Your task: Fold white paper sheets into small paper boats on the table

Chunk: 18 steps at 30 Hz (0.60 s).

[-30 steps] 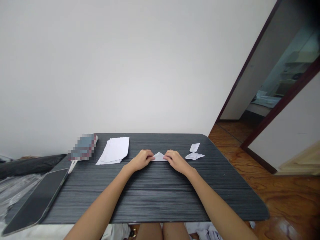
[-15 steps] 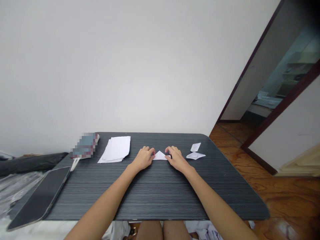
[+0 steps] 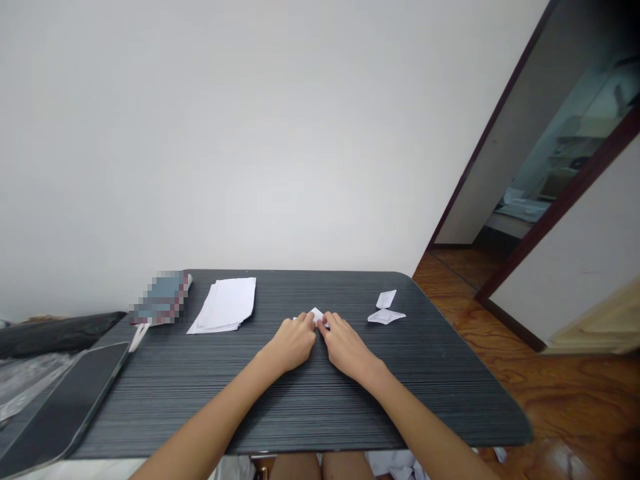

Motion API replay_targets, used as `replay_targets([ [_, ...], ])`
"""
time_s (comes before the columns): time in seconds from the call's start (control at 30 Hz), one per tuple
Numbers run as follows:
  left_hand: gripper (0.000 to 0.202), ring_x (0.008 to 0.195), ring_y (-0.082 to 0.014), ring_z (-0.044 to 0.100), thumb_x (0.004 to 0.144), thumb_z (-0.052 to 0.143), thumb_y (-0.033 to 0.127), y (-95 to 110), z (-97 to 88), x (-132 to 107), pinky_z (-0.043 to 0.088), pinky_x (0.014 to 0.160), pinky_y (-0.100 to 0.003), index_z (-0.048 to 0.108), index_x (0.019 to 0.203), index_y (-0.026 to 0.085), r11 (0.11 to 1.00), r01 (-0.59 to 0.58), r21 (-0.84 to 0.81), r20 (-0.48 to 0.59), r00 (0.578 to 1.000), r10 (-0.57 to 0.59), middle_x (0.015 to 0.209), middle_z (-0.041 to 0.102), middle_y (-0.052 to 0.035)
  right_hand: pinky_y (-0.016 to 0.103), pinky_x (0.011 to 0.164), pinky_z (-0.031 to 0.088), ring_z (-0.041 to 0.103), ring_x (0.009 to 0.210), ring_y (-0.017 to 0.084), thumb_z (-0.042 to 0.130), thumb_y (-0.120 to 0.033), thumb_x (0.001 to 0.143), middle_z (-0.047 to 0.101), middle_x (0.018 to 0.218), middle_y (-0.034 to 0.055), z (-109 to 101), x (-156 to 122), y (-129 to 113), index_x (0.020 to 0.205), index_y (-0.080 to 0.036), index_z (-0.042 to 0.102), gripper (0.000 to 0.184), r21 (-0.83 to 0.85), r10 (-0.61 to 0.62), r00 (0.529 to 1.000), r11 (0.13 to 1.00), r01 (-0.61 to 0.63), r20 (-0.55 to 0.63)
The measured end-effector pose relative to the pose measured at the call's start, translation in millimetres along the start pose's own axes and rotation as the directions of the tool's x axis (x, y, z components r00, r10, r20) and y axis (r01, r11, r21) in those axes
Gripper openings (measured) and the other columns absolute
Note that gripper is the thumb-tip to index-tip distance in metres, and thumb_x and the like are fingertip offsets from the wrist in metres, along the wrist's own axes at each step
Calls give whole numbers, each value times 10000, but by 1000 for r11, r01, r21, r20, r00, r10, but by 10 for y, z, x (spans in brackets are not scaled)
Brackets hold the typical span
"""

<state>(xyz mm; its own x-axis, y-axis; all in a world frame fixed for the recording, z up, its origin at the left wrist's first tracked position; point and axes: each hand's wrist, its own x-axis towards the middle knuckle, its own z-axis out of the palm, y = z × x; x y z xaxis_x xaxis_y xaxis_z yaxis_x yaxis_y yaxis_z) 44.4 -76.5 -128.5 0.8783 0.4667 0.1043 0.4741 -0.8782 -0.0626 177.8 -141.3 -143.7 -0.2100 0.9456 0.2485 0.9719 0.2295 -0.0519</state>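
Note:
My left hand [image 3: 294,341] and my right hand [image 3: 343,345] lie side by side on the dark striped table [image 3: 310,400], fingertips almost touching. Both pinch a small folded white paper [image 3: 317,313], most of which is hidden under the fingers; only its pointed far tip shows. The fingers of both hands are curled and pressed onto the paper.
A stack of white sheets [image 3: 225,304] lies at the back left, beside a blurred-out bluish object [image 3: 161,297]. Two small folded paper pieces [image 3: 386,309] sit to the right. A dark tablet [image 3: 55,407] overhangs the table's left edge. An open doorway [image 3: 545,173] and wooden floor lie to the right.
Both hands have come together toward the middle, covering most of the folded paper, which earlier showed as a wide triangle between them. The view shifted slightly.

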Motion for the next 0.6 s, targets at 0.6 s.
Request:
replay_targets([
  [0.6, 61, 774, -146, 475, 694, 559, 214, -493, 225, 75, 372, 726, -268, 559, 700, 154, 852, 76, -518, -158, 970, -183, 794, 512, -27, 357, 799, 316, 395, 958, 212, 525, -300, 730, 475, 992, 58, 240, 183, 316, 942, -217, 539, 228, 411, 297, 952, 879, -240, -79],
])
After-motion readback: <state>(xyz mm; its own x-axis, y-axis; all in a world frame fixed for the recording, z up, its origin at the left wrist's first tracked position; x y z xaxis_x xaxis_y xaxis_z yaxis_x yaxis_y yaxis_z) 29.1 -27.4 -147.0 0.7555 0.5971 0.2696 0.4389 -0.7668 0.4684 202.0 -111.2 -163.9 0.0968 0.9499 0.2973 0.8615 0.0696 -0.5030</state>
